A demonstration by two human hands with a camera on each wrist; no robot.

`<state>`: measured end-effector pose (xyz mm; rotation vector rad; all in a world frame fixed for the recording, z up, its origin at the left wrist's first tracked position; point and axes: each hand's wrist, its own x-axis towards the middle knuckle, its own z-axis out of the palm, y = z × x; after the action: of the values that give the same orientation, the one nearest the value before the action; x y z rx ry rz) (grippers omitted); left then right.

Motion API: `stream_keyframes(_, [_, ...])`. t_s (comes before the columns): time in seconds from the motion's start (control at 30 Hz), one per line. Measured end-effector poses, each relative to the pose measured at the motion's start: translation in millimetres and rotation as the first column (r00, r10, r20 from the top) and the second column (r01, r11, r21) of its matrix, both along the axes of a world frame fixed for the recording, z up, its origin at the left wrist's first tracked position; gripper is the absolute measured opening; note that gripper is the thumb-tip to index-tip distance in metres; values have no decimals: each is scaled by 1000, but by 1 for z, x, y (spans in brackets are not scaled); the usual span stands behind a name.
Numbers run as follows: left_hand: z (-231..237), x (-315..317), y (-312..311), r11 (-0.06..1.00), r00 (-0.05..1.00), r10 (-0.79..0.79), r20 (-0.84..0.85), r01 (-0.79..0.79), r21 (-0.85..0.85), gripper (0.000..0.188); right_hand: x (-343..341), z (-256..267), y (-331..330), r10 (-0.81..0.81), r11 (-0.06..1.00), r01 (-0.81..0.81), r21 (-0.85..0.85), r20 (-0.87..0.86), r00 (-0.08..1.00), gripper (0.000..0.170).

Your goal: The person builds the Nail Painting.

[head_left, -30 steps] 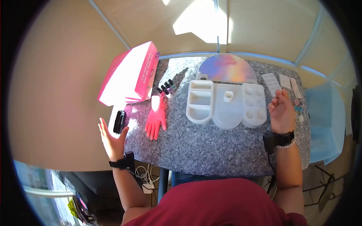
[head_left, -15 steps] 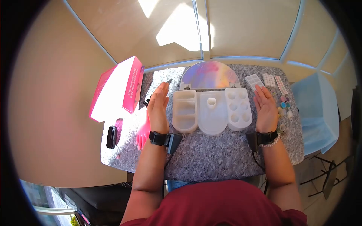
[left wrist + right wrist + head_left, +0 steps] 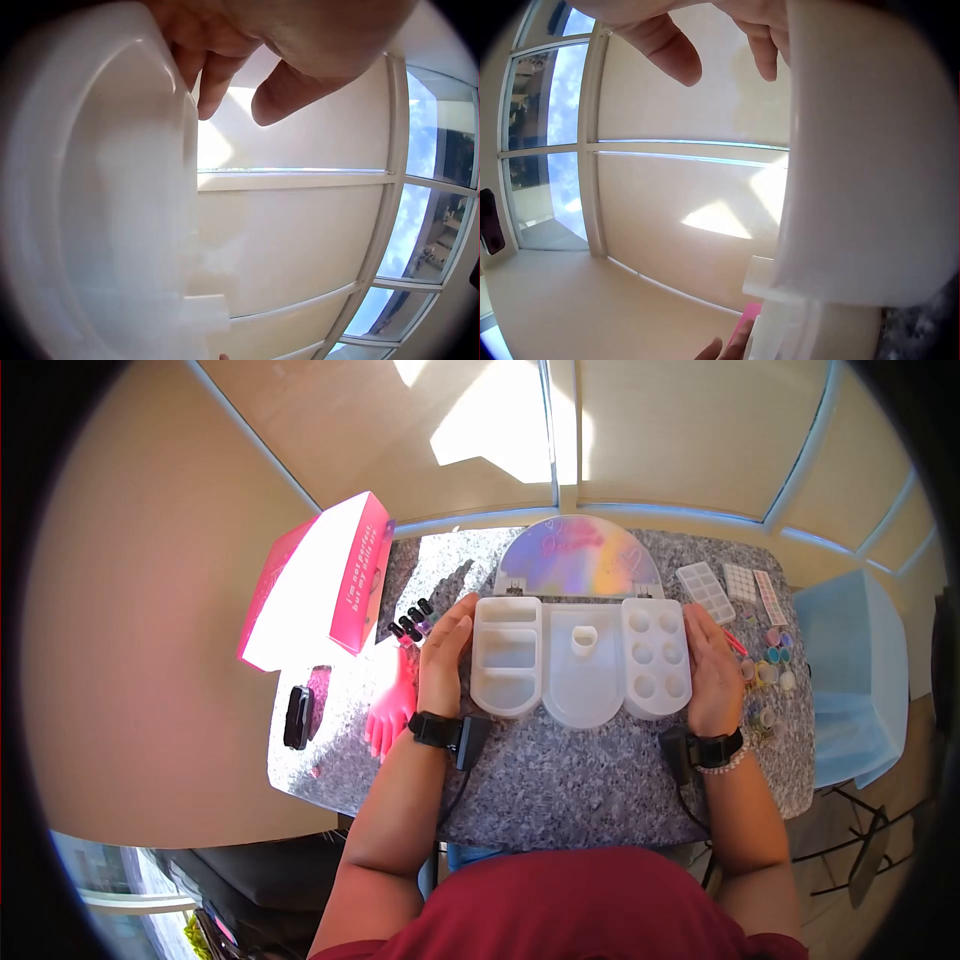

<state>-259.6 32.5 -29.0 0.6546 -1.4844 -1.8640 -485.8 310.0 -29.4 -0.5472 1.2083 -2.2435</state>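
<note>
White three-part tray (image 3: 588,695) sits mid-way on the table (image 3: 570,785), long axis 9-to-3 o'clock, left hand (image 3: 442,668) at its 9, right hand (image 3: 715,678) at its 3, about equally near, fingers extended, not clenched.

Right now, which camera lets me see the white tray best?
The head view: it looks down on all three sections of the white tray, between the left hand and right hand. The left wrist view shows only a close, cut-off piece, and the right wrist view mostly a smooth white side.
</note>
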Motion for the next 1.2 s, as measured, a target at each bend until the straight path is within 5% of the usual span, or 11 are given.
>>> stream_keyframes(0.1, [-12, -8, 0, 998, 1000, -26, 10, 26, 64, 47, 0, -9, -6, 29, 999, -29, -16, 3, 1000, 67])
stream_keyframes(0.17, [-20, -12, 2, 976, 995, 43, 95, -21, -216, 46, -1, -10, -8, 43, 999, -43, -8, 1, 999, 68])
stream_keyframes(0.37, [-21, -10, 3, 944, 991, 46, 128, -1, -329, 48, 0, -10, -9, 27, 999, -26, 29, -17, 1000, 66])
stream_keyframes(0.67, [-22, -9, 2, 973, 992, 55, 115, -28, -228, 44, -7, -14, -7, 44, 998, -44, 33, 17, 999, 50])
stream_keyframes(0.87, [-8, -10, 3, 986, 993, 121, 13, -118, -121, 47, -5, 1, -5, -113, 988, 116, 98, -34, 993, 54])
stream_keyframes(0.93, [7, -9, 1, 990, 995, 101, 15, -99, -100, 51, -17, -3, -3, -88, 987, 86, 133, 7, 996, 61])
stream_keyframes(1.0, [27, -11, -5, 990, 980, -130, 150, 120, 75, 64, -39, 3, 4, -10, 989, -5, 149, 99, 995, 66])
stream_keyframes(1.13, [56, -39, -18, 965, 896, -174, 409, 237, -109, 75, -76, 30, -9, 150, 933, -196, 302, 170, 974, 82])
stream_keyframes(1.2, [12, -65, -73, 938, 855, -248, 455, 329, -108, 77, -101, 32, -20, 193, 913, -238, 331, 163, 968, 89])
